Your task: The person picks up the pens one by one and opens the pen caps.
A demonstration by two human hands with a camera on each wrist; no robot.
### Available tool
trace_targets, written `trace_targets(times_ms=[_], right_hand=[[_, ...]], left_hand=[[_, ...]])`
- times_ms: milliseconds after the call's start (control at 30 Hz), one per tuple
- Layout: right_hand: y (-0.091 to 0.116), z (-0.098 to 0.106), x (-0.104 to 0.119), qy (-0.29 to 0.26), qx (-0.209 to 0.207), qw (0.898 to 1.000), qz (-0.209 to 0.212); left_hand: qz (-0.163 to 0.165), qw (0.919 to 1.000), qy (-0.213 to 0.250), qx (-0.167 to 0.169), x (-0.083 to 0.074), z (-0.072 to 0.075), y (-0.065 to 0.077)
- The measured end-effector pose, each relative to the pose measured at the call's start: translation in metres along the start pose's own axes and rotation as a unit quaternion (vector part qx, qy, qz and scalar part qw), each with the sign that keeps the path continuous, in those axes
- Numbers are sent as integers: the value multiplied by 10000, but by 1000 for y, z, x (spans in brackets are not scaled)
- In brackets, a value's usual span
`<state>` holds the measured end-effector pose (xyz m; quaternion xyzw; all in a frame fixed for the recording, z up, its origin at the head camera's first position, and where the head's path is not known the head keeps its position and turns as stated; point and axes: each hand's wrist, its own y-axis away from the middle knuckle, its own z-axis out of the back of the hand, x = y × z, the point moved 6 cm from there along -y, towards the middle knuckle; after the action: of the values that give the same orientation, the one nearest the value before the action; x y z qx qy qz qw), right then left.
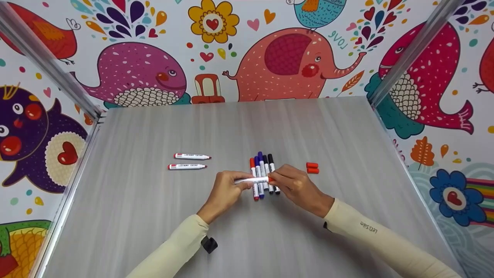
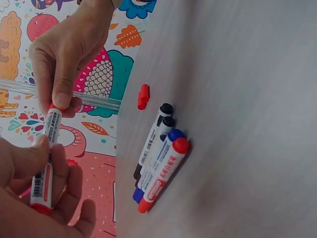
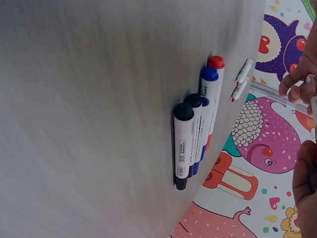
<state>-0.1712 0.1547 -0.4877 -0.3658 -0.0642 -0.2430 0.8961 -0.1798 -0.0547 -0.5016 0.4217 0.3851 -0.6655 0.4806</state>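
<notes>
A white marker (image 1: pixel 254 180) with a red cap (image 1: pixel 270 179) is held level between both hands, over a row of markers. My left hand (image 1: pixel 224 193) grips its barrel near the left end. At the other end, the fingers of my right hand (image 1: pixel 299 188) pinch the red cap. The left wrist view shows the right thumb and fingers on that cap and the marker's red lower end. Below lie several capped markers side by side, among them a red one (image 2: pixel 165 173), blue ones and black ones (image 3: pixel 184 144).
Two uncapped red markers, an upper one (image 1: pixel 192 156) and a lower one (image 1: pixel 187 166), lie to the left with tips pointing right. Two loose red caps (image 1: pixel 313 170) lie together right of the row. Decorated walls with metal edge strips (image 1: pixel 417 50) bound the grey table (image 1: pixel 146 131).
</notes>
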Motion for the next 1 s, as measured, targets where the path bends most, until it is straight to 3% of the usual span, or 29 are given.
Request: trace_targets(times_ms=[133,267,400,533,633,733,833,1000], right_hand=[[1,2,1,163,83,9998,-6],[1,3,0,232,114,9996,-65],[2,2,-2,170,143,9996,-145],[4,4,-7,-128,154,9994,-269],[7,17,-15,-395,-219,9982,-387],[9,33,-26,-542,-689,9945,-572],[9,41,-33,-473,-793,9932,-710],[13,38,-38,-317,-593,9940,-864]], left_hand=[[315,9994,136,13,-1,-2,0],[373,9992,-31,-136,-4,-2,0],[12,9987,-338,-379,-7,-1,1],[-556,9958,-459,-562,-8,6,1],[-810,9896,-680,-971,-6,23,2],[-830,9832,-924,-1341,-3,41,4],[-819,9825,-1080,-1281,1,46,6],[-682,9861,-1116,-1021,13,45,9]])
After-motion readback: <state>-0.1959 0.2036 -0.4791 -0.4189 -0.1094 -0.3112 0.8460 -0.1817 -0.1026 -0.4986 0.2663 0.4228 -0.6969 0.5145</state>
